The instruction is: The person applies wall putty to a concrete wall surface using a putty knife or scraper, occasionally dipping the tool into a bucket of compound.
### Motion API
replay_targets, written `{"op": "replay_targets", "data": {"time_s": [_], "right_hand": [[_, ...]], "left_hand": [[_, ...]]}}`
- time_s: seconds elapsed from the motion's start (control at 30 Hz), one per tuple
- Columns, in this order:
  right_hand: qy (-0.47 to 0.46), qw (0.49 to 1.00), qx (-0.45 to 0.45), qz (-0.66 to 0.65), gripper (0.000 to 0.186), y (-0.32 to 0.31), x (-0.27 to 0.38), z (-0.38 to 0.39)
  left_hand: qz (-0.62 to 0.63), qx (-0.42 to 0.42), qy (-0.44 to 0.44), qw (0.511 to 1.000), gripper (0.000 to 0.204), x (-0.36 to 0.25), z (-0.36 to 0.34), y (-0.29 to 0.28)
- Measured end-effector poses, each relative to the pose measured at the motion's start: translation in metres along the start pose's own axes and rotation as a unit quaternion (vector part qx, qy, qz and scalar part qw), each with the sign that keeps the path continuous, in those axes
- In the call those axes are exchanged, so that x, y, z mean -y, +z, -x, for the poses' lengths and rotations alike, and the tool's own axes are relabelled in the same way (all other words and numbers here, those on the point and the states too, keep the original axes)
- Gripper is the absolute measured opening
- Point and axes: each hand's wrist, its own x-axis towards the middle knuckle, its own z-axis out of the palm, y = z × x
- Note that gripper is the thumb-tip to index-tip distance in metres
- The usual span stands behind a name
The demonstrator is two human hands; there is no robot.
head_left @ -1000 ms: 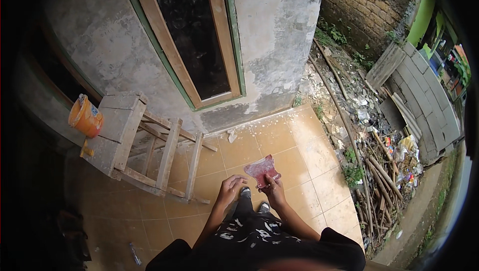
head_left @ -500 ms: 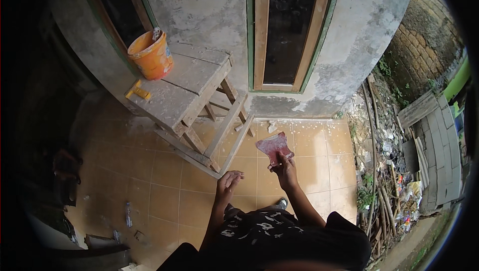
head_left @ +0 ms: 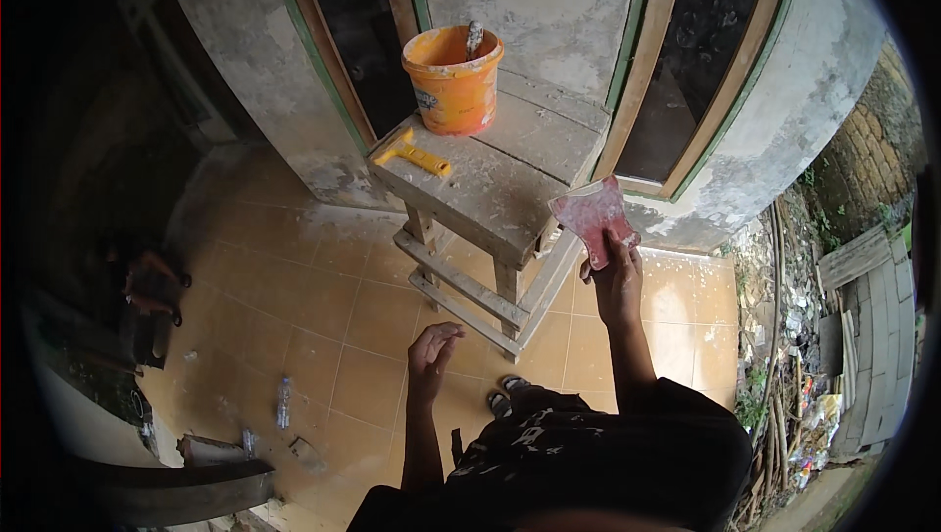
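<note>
Red putty spreader point(head_left: 593, 213), presumably light, is pinched by right hand point(head_left: 618, 287) at near edge, its best grip; left hand point(head_left: 429, 353) empty, half-curled.

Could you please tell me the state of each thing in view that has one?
Flat reddish spreader: smeared whitish, held.
Right bare hand: gripping that spreader.
Left bare hand: empty, loosely curled.
Round orange plastic bucket: upright, open, smeared.
Yellow T-shaped scraper: lying down.
Grey wooden stand: upright, splattered.
Clear plastic bottle: lying sideways.

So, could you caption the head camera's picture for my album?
Right hand holds a flat reddish scraper near a worn wooden table bearing an orange plastic bucket.
</note>
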Motion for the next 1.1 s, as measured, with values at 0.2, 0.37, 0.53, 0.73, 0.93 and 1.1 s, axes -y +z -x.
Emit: {"op": "replay_targets", "data": {"time_s": [0.2,0.37,0.53,0.73,0.93,1.1], "right_hand": [[-0.010,0.999,-0.039,-0.017,0.025,0.038,-0.013,-0.036],[-0.036,0.996,-0.076,-0.028,0.026,0.055,-0.023,-0.051],[-0.053,0.992,-0.118,0.004,0.023,0.058,-0.020,-0.069],[-0.085,0.972,-0.219,0.030,0.018,0.067,-0.024,-0.085],[-0.100,0.979,-0.177,0.021,0.022,0.065,-0.032,-0.100],[-0.099,0.973,-0.205,0.032,0.021,0.097,-0.033,-0.094]], "left_hand": [[0.004,0.003,0.066,0.998,0.010,-0.020,-0.051,-0.059],[-0.048,0.041,0.113,0.992,0.014,-0.059,-0.116,-0.093],[-0.145,0.118,0.193,0.963,0.029,-0.099,-0.201,-0.100],[-0.245,0.161,0.253,0.922,0.049,-0.146,-0.313,-0.087],[-0.273,0.181,0.306,0.894,0.088,-0.148,-0.414,-0.075],[-0.169,0.296,0.247,0.907,0.124,-0.135,-0.468,-0.070]]}}
